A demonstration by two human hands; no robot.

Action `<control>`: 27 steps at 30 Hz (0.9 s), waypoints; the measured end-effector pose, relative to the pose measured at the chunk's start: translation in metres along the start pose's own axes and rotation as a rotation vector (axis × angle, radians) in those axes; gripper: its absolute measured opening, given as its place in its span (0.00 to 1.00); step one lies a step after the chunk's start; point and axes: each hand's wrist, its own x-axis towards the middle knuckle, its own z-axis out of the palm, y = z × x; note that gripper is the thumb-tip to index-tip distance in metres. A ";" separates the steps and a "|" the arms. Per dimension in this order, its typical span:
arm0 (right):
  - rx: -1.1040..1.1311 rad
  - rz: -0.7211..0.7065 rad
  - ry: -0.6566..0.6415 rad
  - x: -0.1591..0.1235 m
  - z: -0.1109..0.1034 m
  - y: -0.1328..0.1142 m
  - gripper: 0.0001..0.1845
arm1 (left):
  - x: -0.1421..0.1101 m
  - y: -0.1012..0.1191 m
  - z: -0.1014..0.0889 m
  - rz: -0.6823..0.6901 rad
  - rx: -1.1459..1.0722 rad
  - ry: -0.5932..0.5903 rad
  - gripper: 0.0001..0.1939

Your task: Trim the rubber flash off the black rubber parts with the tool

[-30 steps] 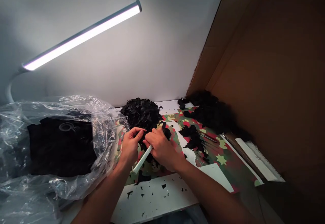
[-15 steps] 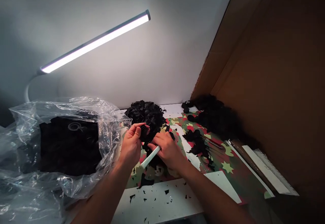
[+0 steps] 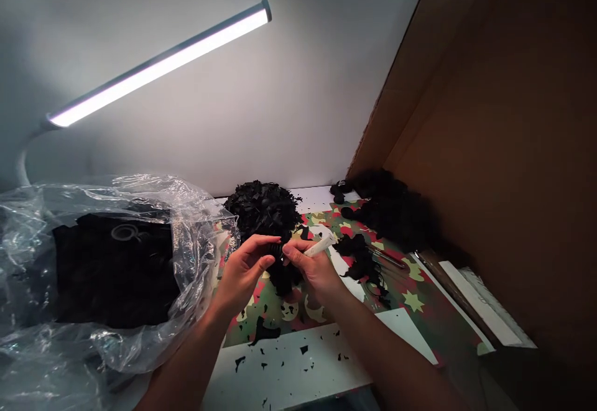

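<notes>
My left hand (image 3: pixel 245 271) holds a small black ribbed part (image 3: pixel 275 250) between curled fingers and thumb. Close against that part, my right hand (image 3: pixel 311 267) pinches a slim white-handled tool (image 3: pixel 321 245), whose handle points up and to the right. The tool's working end is too small to make out. Right behind the hands rises a heap of black scraps (image 3: pixel 262 207). More black pieces (image 3: pixel 282 280) lie on the patterned mat (image 3: pixel 298 318) just below the fingers.
A clear plastic bag (image 3: pixel 196 286) with black parts (image 3: pixel 112 274) stands at left, under a lit lamp (image 3: pixel 163 63). At right are a dark pile (image 3: pixel 396 212), tweezers (image 3: pixel 387 257) and a cardboard wall (image 3: pixel 489 150). Black crumbs dot the white surface (image 3: pixel 280 380) in front.
The white tool has swung from pointing down-left to pointing up-right in my right hand. My right hand has turned over and come close to the black part in my left.
</notes>
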 end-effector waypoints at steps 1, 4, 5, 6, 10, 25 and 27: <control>0.011 0.004 -0.002 0.000 0.000 0.000 0.21 | 0.000 -0.001 0.000 -0.011 -0.044 0.009 0.14; 0.030 0.015 0.000 -0.001 0.000 -0.001 0.19 | -0.001 -0.006 0.004 -0.049 -0.232 0.091 0.13; 0.037 0.017 -0.002 -0.001 -0.001 -0.001 0.19 | -0.002 -0.007 0.006 -0.058 -0.277 0.118 0.13; 0.043 0.017 -0.004 -0.001 -0.001 -0.001 0.18 | -0.002 -0.009 0.007 -0.063 -0.307 0.142 0.14; 0.062 0.013 -0.013 -0.001 -0.002 0.003 0.18 | -0.004 -0.010 0.011 -0.052 -0.332 0.184 0.14; -0.320 -0.316 0.189 -0.006 -0.004 -0.012 0.32 | -0.010 0.005 0.010 0.075 0.183 0.347 0.05; -0.270 -0.297 0.171 -0.007 -0.006 -0.014 0.35 | -0.011 0.006 0.010 0.086 0.179 0.343 0.05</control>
